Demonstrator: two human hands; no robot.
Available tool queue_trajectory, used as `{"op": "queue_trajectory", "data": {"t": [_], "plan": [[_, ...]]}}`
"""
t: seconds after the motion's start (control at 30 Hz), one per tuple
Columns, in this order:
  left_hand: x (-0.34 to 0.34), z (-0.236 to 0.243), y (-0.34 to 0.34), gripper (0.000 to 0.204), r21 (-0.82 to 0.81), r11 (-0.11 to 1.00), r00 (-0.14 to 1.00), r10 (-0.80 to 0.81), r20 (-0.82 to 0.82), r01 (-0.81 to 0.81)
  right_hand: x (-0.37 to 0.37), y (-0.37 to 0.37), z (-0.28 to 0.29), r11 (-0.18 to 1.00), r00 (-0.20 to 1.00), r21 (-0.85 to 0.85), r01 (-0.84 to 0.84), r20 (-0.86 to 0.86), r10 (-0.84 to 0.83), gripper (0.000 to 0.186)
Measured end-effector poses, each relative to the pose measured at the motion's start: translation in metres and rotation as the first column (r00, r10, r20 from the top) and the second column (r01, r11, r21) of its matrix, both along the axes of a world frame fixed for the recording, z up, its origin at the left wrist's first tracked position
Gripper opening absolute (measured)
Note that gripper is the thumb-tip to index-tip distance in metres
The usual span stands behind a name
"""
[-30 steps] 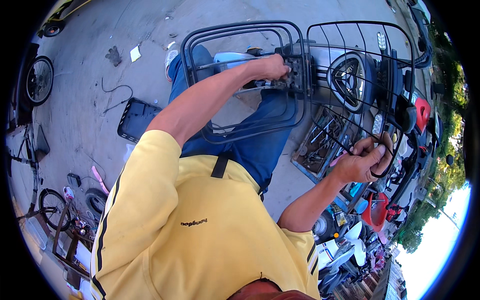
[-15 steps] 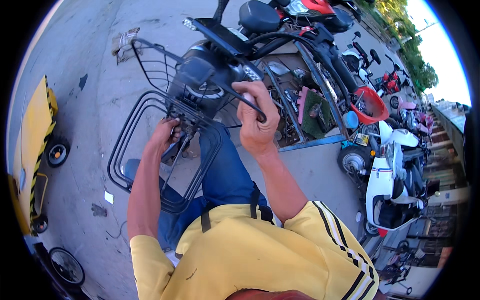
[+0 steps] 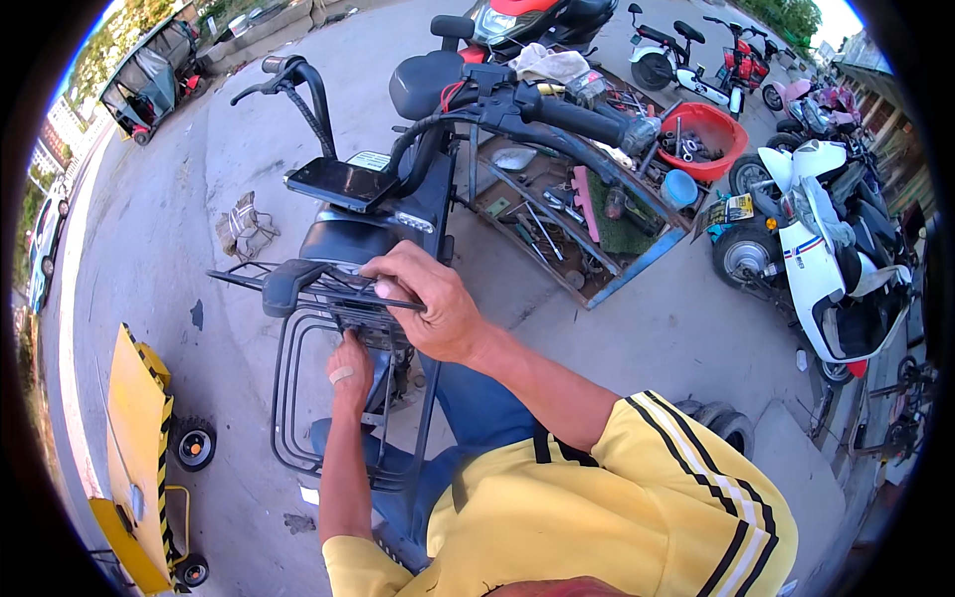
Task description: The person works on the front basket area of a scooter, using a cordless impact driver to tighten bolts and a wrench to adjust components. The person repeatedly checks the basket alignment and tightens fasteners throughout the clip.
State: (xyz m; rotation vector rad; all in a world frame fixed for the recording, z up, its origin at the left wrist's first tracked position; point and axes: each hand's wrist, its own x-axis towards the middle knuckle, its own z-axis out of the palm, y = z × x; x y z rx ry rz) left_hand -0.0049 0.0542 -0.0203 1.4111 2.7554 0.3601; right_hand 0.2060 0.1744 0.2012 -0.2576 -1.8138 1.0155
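The wire basket (image 3: 348, 290) and tubular rack (image 3: 278, 396) are formed of smooth metal. The display panel (image 3: 343, 185) is faced with glossy plastic. The tool tray (image 3: 638, 267) is edged in scuffed metal, the basin (image 3: 734, 141) moulded in plastic, the shirt (image 3: 597, 512) sewn from matt cloth.

The left hand (image 3: 350, 373) is pointing upward left of frame centre; the right hand (image 3: 436, 303) is holding its fingers (image 3: 396, 267) curled, forearm (image 3: 542, 383) slanting toward the lower right.

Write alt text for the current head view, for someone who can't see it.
The right hand grips a black wire basket by a dark scooter; the left hand is close to a black rack. A tool tray is on the right.
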Motion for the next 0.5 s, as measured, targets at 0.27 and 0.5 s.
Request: {"op": "queue_trajectory", "data": {"t": [0.27,0.5], "plan": [[-0.033,0.005,0.003,0.009,-0.048,0.876,-0.300,-0.113,0.947,-0.479,0.005,0.009,0.000,1.000,1.000,-0.012,-0.022,0.016,0.022,0.024],[0.019,0.022,0.010,0.020,-0.126,0.992,0.983,-0.038,-0.179,0.015,-0.005,0.006,-0.006,1.000,1.000,-0.006,-0.009,0.005,0.009,0.020]]}}
